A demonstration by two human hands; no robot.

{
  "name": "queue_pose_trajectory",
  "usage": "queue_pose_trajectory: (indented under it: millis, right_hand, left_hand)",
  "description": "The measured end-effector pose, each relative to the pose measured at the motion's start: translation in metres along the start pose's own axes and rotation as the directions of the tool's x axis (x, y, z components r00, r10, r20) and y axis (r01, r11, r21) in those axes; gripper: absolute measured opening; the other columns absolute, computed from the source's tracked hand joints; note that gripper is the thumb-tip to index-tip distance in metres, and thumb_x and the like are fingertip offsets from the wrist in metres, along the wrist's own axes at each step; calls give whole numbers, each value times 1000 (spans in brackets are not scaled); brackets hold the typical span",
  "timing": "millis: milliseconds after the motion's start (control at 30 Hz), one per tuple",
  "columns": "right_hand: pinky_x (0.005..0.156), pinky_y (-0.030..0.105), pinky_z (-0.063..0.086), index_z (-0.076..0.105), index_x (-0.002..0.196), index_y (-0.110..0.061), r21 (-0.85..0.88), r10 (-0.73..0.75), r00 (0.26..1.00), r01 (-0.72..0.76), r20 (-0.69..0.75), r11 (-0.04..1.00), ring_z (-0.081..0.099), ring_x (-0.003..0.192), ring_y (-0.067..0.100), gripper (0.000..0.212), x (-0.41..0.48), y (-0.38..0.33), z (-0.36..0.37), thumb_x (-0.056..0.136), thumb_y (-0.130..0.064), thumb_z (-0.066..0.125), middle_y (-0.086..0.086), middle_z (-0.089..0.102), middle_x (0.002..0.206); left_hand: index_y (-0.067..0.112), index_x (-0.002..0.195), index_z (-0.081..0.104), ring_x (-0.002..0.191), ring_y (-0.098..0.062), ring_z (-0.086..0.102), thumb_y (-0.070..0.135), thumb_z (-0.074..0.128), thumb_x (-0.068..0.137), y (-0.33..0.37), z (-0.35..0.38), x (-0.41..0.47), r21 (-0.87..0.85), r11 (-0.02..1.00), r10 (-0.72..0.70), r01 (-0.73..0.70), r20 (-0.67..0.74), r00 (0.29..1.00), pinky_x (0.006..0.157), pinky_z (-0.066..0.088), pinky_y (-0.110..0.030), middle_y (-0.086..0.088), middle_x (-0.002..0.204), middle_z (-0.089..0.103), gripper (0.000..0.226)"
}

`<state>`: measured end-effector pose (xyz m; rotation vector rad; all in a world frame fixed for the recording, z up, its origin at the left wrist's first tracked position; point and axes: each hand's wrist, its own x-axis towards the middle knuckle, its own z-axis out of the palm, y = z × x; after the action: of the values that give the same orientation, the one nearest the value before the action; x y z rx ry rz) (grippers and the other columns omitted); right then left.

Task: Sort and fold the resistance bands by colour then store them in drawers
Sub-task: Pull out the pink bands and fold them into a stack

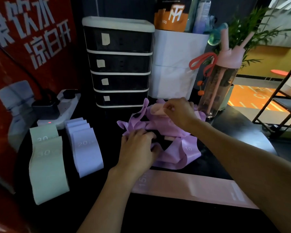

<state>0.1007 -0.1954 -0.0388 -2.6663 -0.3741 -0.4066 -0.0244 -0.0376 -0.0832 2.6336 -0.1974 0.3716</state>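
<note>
Sorted and laid flat already: green bands (47, 165) at the table's (158, 216) left edge, pale blue bands (86, 148) just beside, one pink band (200, 187) along the near edge. Left to untangle mid-table: purple bands (176, 148), gripped in the curled left hand (138, 148), with seemingly a second pink band (157, 110) pinched by the right hand (178, 113) at the heap's far side. No storing yet; drawers (119, 61) closed at the far edge.

Left hand (138, 148) is gripping the purple bands (175, 158), fingers curled; right hand (179, 113), farther forward, is pinching a pink band (155, 110)
</note>
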Motion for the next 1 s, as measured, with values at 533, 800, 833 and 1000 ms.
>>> queue_pose_trajectory:
  millis: [533,800,833,1000]
  right_hand:
    - [57,9,45,72,88,-13,518,-30,967,163,-255,840,56,62,-11,11,-38,-35,-114,91,-7,64,-2,69,82]
    - [83,28,56,71,86,-25,644,4,948,212,-317,735,65,84,3,18,-51,-56,-157,93,-10,63,-14,69,85]
    - [86,33,57,71,86,-26,666,5,950,214,-312,715,67,89,9,19,-53,-59,-162,94,-11,63,-11,70,87]
    - [82,30,57,71,88,-22,688,-20,963,208,-270,696,66,86,6,18,-65,-68,-168,95,-10,61,-9,70,87]
  left_hand:
    - [19,100,69,98,-9,64,17,64,92,37,-54,5,-458,877,-1,-144,-302,953,86,55,-37,11,100,69,11]
    - [21,113,66,94,-4,60,21,68,92,74,-88,17,-510,821,61,-257,-369,927,77,47,-13,9,109,63,21]
    - [23,114,65,96,-5,61,22,67,93,78,-92,18,-529,803,70,-276,-375,924,77,48,-15,9,111,63,21]
    - [22,118,65,99,-7,64,23,66,94,93,-106,22,-561,761,78,-326,-419,905,80,55,-29,11,114,65,24]
